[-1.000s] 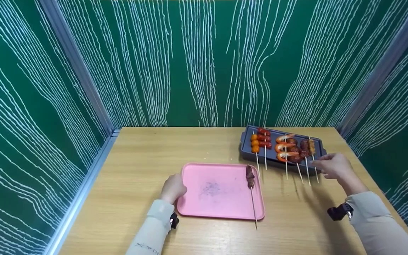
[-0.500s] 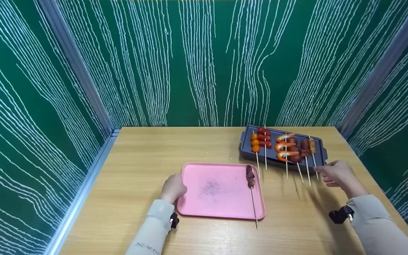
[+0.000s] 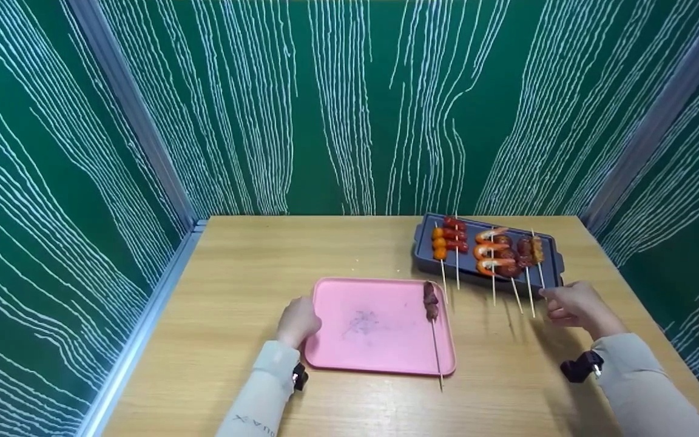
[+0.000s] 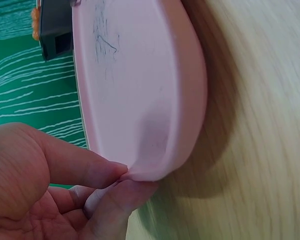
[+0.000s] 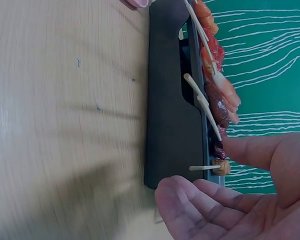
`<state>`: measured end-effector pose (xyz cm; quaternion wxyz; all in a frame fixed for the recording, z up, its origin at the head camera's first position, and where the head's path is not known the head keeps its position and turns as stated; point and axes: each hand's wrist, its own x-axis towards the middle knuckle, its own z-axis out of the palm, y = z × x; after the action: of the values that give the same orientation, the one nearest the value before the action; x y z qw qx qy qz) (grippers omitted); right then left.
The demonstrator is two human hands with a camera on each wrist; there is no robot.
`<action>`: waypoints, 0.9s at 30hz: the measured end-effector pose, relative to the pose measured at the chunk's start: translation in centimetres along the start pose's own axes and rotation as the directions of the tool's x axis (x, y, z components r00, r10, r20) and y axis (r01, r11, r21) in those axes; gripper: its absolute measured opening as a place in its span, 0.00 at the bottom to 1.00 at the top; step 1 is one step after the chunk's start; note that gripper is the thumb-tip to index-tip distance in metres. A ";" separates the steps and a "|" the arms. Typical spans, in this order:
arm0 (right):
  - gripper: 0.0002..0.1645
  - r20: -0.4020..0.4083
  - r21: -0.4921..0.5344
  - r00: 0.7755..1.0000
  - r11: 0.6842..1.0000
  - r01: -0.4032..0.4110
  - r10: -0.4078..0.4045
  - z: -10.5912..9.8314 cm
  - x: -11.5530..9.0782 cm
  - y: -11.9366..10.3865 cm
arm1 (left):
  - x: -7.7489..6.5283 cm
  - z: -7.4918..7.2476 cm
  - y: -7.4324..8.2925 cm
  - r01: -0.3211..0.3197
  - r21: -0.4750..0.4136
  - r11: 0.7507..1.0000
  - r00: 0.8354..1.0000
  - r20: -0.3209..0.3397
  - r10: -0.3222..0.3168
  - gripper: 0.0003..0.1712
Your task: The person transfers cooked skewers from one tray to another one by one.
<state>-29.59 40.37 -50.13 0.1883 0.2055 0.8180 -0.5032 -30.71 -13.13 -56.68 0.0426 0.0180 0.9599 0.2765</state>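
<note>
My left hand (image 3: pixel 298 321) pinches the left rim of a pink tray (image 3: pixel 380 291) between thumb and finger; the left wrist view shows the grip close up. A skewer of dark meat (image 3: pixel 431 303) lies along the tray's right side, its stick crossing the front rim. My right hand (image 3: pixel 577 306) is at the front right corner of a dark grill pan (image 3: pixel 423 264). In the right wrist view its thumb and fingers stand apart on either side of the stick of a golden-brown skewer (image 5: pixel 221 167), the rightmost one on the pan.
Also on the pan lie an orange-ball skewer (image 3: pixel 439 243), a red skewer (image 3: pixel 457 233), a shrimp skewer (image 3: pixel 488 252), a brown meatball skewer (image 3: pixel 508 261) and a dark red skewer (image 3: pixel 525 252). Their sticks jut over its front edge. Green walls enclose the wooden table (image 3: pixel 234 255).
My right hand has shifted slightly down and right, to the stick of the golden-brown skewer at the pan's right end. The left hand and the pink tray have stayed in place.
</note>
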 end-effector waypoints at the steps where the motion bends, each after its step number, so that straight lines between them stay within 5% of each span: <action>1: 0.42 0.004 0.009 1.000 1.000 -0.007 0.007 0.0 0.1 0.0 | 0.0 0.0 0.0 0.003 -0.002 1.000 1.000 0.004 -0.003 0.07; 5: 0.39 0.033 0.054 0.999 0.998 -0.032 0.030 0.0 0.6 0.0 | 0.0 0.0 0.0 0.005 -0.002 1.000 1.000 0.013 -0.005 0.07; 11: 0.20 0.114 0.192 0.993 0.980 -0.052 0.031 0.3 1.1 0.2 | 0.0 0.0 0.1 0.003 0.011 1.000 1.000 -0.008 -0.002 0.06; 19: 0.09 0.235 0.412 0.972 0.903 -0.121 0.024 0.4 1.6 0.5 | 0.1 0.1 0.1 0.036 0.000 0.999 0.999 0.008 -0.036 0.07; 27: 0.11 0.280 0.517 0.957 0.828 -0.218 0.077 0.3 1.9 0.2 | 0.0 0.1 0.2 0.029 0.021 0.999 1.000 -0.003 -0.029 0.05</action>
<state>-31.05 40.50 -51.38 0.2612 0.2489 0.5936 -0.7193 -30.71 -12.95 -56.66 0.0451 0.0043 0.9629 0.2659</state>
